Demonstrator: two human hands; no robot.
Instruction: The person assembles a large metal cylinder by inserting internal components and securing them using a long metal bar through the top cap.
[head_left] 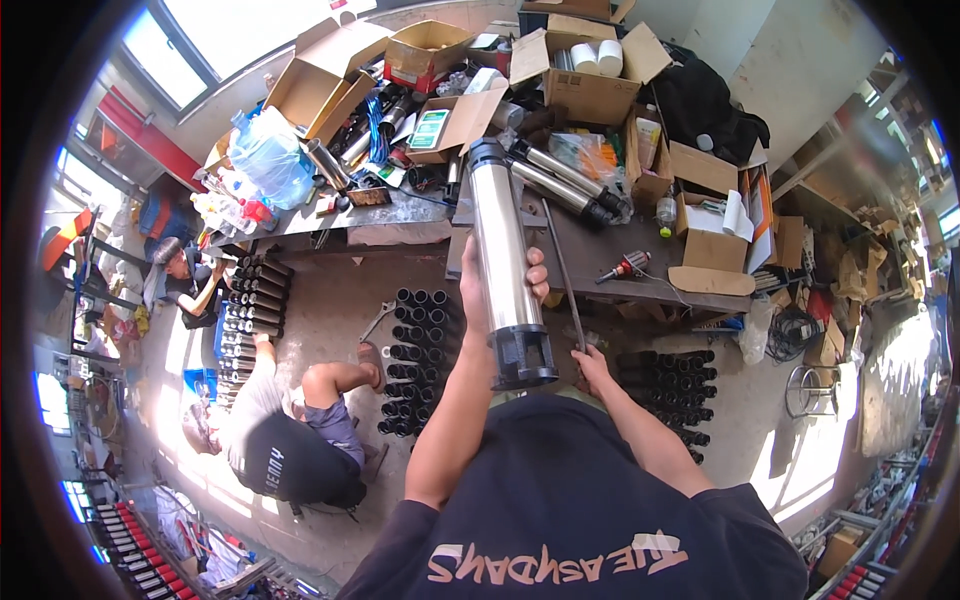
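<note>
1. The metal cylinder (pixel 499 235) is held by the left hand (pixel 473 292), its fingers wrapped around the middle from behind; the black end pieces are left protruding above and below.
2. Across the table's (pixel 588 240) near edge, a dark rod (pixel 562 270) is gripped at its lower end by the curled right hand (pixel 594 364).
3. A red tool (pixel 628 265) is placed by that edge.

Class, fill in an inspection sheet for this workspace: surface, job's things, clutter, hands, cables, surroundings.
Surface: dark bench, heavily loaded toward the back.
Job's things: silver cylinder with black ends; dark rod.
Clutter: open cardboard box, plastic bag, red tool.
Hands: left hand grips the cylinder; right hand grips the rod's near end.
Cables: black coil, cable or hose, at right.
Surroundings: two co-workers at left; black tubes grouped on the floor.
</note>
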